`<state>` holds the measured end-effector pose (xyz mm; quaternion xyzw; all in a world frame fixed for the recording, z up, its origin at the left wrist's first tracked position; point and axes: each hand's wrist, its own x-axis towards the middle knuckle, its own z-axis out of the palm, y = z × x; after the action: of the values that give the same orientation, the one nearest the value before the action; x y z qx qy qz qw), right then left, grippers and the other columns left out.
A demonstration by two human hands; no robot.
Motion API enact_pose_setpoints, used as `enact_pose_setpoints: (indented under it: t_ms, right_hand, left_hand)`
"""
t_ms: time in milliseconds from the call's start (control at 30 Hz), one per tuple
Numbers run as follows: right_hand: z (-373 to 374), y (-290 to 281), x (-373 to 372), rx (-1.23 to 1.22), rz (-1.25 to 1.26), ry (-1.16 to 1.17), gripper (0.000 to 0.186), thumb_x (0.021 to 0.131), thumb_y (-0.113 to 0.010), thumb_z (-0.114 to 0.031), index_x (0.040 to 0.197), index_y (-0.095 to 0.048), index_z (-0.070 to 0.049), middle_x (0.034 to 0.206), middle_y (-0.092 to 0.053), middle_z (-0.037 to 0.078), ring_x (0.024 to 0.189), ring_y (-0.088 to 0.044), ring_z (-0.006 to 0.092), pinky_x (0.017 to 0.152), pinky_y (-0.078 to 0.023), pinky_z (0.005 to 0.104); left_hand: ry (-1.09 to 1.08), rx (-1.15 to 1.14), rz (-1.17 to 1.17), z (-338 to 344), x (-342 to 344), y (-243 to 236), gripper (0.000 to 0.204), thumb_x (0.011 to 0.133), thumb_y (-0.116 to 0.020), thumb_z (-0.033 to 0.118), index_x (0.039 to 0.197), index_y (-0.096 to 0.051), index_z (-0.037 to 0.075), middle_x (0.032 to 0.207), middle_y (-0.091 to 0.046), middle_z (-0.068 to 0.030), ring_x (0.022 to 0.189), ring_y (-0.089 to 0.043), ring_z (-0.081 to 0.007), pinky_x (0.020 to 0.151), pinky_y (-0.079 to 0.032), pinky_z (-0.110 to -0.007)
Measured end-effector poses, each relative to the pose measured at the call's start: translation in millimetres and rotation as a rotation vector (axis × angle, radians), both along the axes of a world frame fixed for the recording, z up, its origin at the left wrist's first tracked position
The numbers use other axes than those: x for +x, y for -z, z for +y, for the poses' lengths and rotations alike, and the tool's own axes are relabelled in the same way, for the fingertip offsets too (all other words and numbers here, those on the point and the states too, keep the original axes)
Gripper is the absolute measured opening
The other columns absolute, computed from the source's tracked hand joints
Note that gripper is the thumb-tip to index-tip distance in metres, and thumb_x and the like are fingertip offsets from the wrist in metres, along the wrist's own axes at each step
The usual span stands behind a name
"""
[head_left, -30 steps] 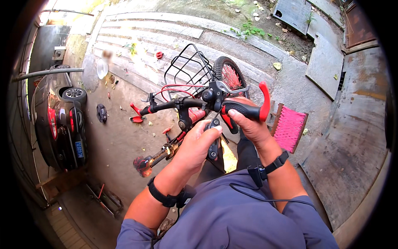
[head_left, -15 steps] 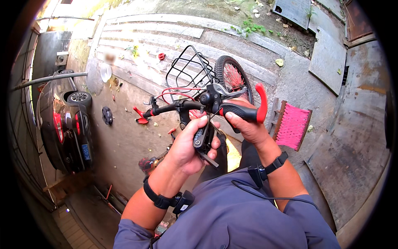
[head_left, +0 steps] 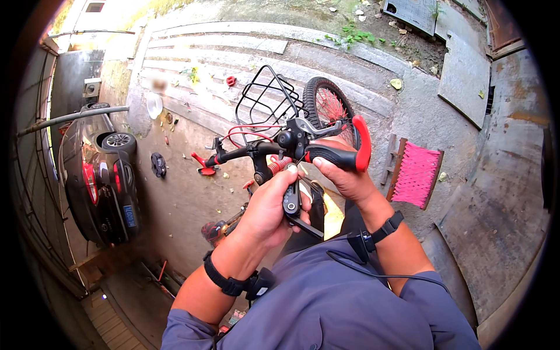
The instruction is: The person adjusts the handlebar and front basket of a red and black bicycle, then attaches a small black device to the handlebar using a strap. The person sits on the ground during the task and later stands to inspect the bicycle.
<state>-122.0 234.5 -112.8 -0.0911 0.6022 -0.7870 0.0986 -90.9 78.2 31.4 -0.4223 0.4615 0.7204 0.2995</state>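
My left hand [head_left: 266, 211] is closed around a black folding multi-tool [head_left: 291, 199], held below the handlebar stem, thumb on its upper end; a dark piece sticks out from its lower end toward me. My right hand [head_left: 347, 181] grips the black ergonomic handlebar grip [head_left: 333, 155], which has a red bar end [head_left: 361, 139]. The bicycle's handlebar [head_left: 236, 153] carries brake levers and red cables. Beyond it are a black wire basket [head_left: 259, 87] and a knobbly tyre with red spokes [head_left: 324, 99]. Where the tool's upper tip meets the bicycle, my thumb hides it.
A dark car [head_left: 96, 192] stands at the left beside a metal pipe [head_left: 76, 118]. A pink woven folding stool [head_left: 415, 174] is at my right, near worn boards [head_left: 490, 245]. A black object [head_left: 158, 165], a red item [head_left: 231, 80] and fallen leaves lie on the ground.
The multi-tool has turned in my left hand, and a piece now juts from its lower end. My right hand stays on the grip; the view has shifted slightly.
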Motion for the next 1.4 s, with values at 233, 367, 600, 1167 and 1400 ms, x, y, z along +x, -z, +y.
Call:
enact_pose_setpoints:
  t_ms: [233, 367, 600, 1167, 1400]
  right_hand:
    - [2.6, 0.3, -3.0, 0.037, 0.024, -0.047, 0.028, 0.089, -0.071, -0.014, 0.111, -0.071, 0.002, 0.111, -0.069, 0.014, 0.106, -0.063, 0.0257, 0.096, -0.049, 0.0391]
    - [3.1, 1.6, -1.3, 0.036, -0.011, -0.060, 0.029, 0.089, -0.070, -0.015, 0.112, -0.071, 0.002, 0.113, -0.068, 0.014, 0.109, -0.062, 0.0254, 0.100, -0.047, 0.0396]
    - [1.1, 1.9, -1.9, 0.037, 0.030, -0.004, 0.030, 0.087, -0.075, -0.017, 0.111, -0.071, 0.000, 0.110, -0.070, 0.015, 0.106, -0.066, 0.0271, 0.102, -0.047, 0.0422]
    - [0.5, 1.5, 0.3, -0.014, -0.068, -0.032, 0.027, 0.090, -0.070, -0.014, 0.112, -0.071, 0.001, 0.113, -0.067, 0.013, 0.109, -0.061, 0.0262, 0.099, -0.047, 0.0397]
    - [1.1, 0.0, 0.5, -0.015, -0.034, -0.021, 0.027, 0.089, -0.071, -0.015, 0.111, -0.072, 0.000, 0.112, -0.069, 0.013, 0.108, -0.061, 0.0267, 0.098, -0.047, 0.0413]
  left_hand:
    - [0.432, -0.477, 0.185, 2.4, -5.2, -1.7, 0.042, 0.100, -0.056, 0.030, 0.129, -0.051, 0.000, 0.081, -0.063, -0.0046, 0.056, -0.057, -0.0096, 0.045, -0.043, -0.026]
    - [0.519, -0.510, 0.216, -9.3, -8.3, -0.8, 0.052, 0.097, -0.063, 0.033, 0.132, -0.051, -0.004, 0.083, -0.063, -0.0035, 0.060, -0.055, -0.0077, 0.050, -0.045, -0.028]
    - [0.504, -0.394, 0.112, -14.4, -18.6, -3.1, 0.037, 0.097, -0.060, 0.034, 0.119, -0.058, 0.004, 0.072, -0.060, -0.0014, 0.053, -0.053, -0.0077, 0.042, -0.039, -0.026]
    - [0.273, -0.170, -0.046, -3.6, -21.8, -11.5, 0.029, 0.102, -0.052, 0.033, 0.111, -0.059, 0.006, 0.066, -0.062, -0.0084, 0.044, -0.055, -0.0174, 0.041, -0.043, -0.026]
    - [0.479, -0.322, 0.039, -2.1, -24.5, -13.5, 0.029, 0.099, -0.059, 0.033, 0.108, -0.059, 0.006, 0.066, -0.055, 0.0009, 0.047, -0.052, -0.0082, 0.038, -0.036, -0.025]
